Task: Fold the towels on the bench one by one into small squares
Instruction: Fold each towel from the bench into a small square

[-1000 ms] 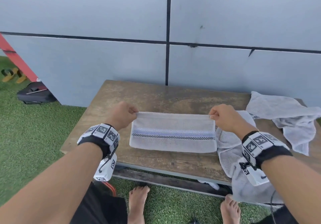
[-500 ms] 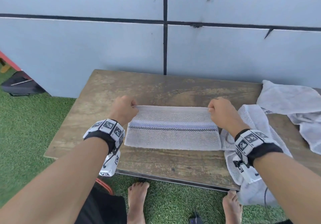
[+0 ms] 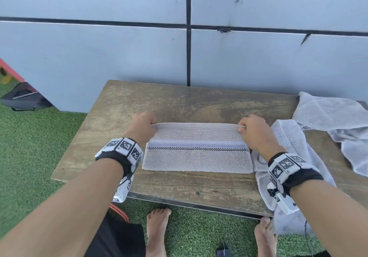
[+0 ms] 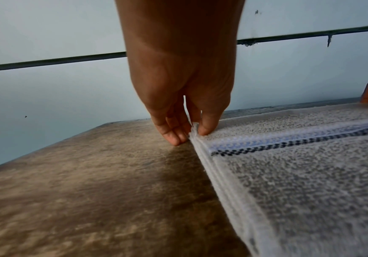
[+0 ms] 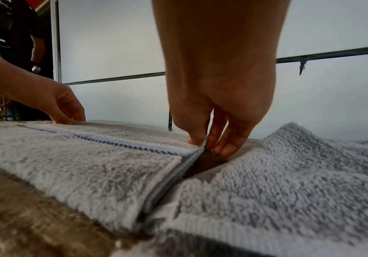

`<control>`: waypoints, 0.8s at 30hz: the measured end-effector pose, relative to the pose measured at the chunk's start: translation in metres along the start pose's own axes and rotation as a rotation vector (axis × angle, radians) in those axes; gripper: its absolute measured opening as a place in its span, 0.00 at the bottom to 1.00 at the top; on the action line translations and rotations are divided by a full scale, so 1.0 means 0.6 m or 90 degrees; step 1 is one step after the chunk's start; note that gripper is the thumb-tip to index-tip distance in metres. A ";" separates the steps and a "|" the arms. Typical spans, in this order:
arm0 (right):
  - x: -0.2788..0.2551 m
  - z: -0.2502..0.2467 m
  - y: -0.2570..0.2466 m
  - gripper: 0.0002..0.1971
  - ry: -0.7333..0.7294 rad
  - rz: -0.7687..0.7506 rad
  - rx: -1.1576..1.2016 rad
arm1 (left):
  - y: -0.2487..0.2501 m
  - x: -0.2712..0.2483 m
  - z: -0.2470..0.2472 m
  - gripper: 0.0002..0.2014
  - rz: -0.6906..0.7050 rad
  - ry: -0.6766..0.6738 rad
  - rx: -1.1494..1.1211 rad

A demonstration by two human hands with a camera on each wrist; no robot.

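While flat on bench [image 3: 179,105], towel [image 3: 197,158] corner-pinched.

The right hand [image 5: 218,97] pinches the folded towel's [image 5: 86,161] far corner on the table [image 5: 24,217]; the left hand [image 5: 55,104] holds the opposite corner.

Terry cloth on worn wood
I see a nubby, matt folded towel [image 3: 197,157] with a smooth woven stripe band on my rough, stained wooden desk [image 3: 179,105]; artificial grass [image 3: 35,147] looks bristly.
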State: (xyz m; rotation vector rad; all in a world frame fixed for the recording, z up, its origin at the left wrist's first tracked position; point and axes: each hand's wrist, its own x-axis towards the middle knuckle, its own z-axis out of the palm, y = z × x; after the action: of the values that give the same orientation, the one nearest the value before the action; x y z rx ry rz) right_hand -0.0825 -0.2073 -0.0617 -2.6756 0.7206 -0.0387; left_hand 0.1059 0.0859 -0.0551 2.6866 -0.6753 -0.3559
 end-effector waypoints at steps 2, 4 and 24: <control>-0.010 0.000 -0.005 0.12 -0.006 0.000 -0.034 | 0.004 -0.010 0.001 0.07 -0.004 0.007 0.014; -0.022 0.004 -0.009 0.12 -0.016 -0.008 -0.090 | 0.008 -0.023 0.003 0.05 -0.011 0.019 0.025; -0.179 0.032 -0.032 0.08 0.004 -0.045 -0.227 | 0.021 -0.191 0.036 0.05 -0.093 0.062 0.121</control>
State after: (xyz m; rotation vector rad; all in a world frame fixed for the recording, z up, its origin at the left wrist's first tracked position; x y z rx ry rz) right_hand -0.1641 -0.1329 -0.0658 -3.0403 0.6881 0.0698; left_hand -0.0043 0.1264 -0.0521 2.9205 -0.5094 -0.2043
